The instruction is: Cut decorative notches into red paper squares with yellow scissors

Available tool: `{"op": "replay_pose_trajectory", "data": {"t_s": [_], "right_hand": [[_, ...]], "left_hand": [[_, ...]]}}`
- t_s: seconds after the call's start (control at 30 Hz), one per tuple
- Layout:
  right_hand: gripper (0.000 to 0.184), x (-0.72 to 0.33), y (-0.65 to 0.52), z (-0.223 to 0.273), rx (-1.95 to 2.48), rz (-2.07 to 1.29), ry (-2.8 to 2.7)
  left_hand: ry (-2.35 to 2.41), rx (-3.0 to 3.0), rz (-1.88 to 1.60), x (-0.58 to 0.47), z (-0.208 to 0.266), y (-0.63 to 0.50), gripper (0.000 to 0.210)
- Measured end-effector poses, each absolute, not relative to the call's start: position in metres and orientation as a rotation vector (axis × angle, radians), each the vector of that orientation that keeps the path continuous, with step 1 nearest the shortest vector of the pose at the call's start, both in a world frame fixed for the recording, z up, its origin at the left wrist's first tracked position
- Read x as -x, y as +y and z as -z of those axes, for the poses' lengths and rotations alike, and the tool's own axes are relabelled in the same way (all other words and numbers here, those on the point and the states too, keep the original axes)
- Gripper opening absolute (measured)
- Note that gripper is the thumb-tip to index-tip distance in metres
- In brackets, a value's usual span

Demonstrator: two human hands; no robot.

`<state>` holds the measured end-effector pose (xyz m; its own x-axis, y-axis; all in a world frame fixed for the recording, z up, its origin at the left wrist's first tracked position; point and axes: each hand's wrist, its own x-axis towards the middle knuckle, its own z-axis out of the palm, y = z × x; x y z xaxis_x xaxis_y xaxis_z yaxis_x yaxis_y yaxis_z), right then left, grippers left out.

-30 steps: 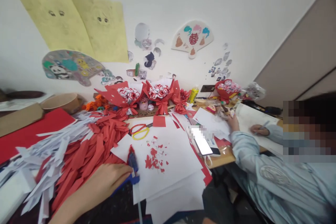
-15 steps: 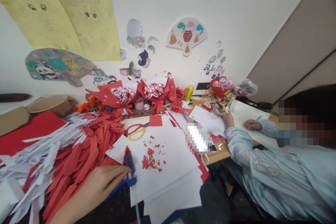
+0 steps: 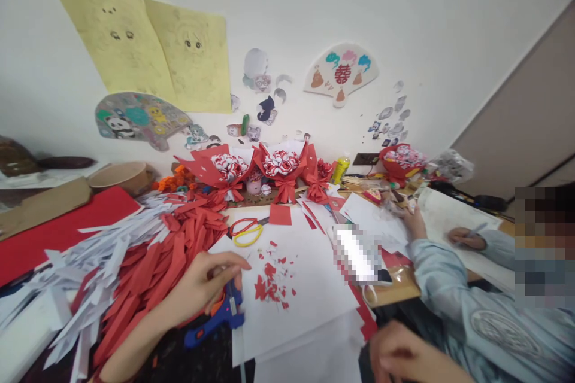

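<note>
My left hand (image 3: 209,281) is raised just above a blue glue gun (image 3: 222,316), thumb and forefinger stretched out and a little apart, with nothing visible between them. The glue gun rests at the left edge of the white paper sheets (image 3: 318,305), a pale glue stick trailing from it. Its nozzle end is hidden behind my fingers. At the bottom right is my right hand (image 3: 399,350), smeared by motion and apart from the sheets. Red and white paper scraps (image 3: 272,281) are scattered on the top sheet. Scissors (image 3: 247,232) with red and yellow handles lie beyond.
On the left are piles of red strips (image 3: 148,275) and white strips (image 3: 103,251). Red-wrapped paper bouquets (image 3: 283,170) line the wall. A phone (image 3: 357,254) lies to the right. Beside me a co-worker's arm (image 3: 438,275) reaches across the table, the other hand holding a pen.
My left hand has risen off the glue gun, which stays on the table. My right hand has come into view at the bottom right. The view has shifted left.
</note>
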<state>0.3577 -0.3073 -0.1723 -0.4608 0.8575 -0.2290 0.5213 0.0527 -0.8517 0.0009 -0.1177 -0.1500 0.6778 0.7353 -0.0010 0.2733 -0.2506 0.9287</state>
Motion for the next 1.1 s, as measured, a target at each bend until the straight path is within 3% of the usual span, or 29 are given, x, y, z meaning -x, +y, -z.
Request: {"op": "replay_pose_trajectory", "data": {"t_s": [0.13,0.23,0.33,0.47,0.73,0.87,1.1], "right_hand": [[0.031,-0.362,-0.192,0.166,1.487,-1.157,-1.973],[0.028,-0.341,-0.098,0.175,1.612,-0.761,-2.032],[0.037,-0.317,-0.030,0.205,1.703,-0.480,-1.931],[0.032,-0.302,0.010,0.253,1.732,-0.239,-1.880],[0.030,-0.303,0.020,0.298,1.685,-0.064,-1.875],[0.028,-0.303,0.023,0.304,1.660,-0.023,-1.890],[0.026,-0.308,0.023,0.310,1.638,0.002,-1.913]], "left_hand": [[0.825,-2.004,-0.881,-0.019,0.109,-0.108,0.028],[0.811,-2.020,-1.116,-0.030,0.083,-0.101,0.024],[0.760,-2.084,-1.255,-0.037,0.071,-0.094,0.019],[0.812,-2.275,-1.585,-0.040,0.071,-0.095,0.017],[0.817,-2.451,-1.816,-0.036,0.072,-0.096,0.029],[0.910,-2.268,-1.919,-0.043,0.074,-0.078,0.020],[0.785,-2.605,-1.962,-0.047,0.081,-0.058,0.014]]}}
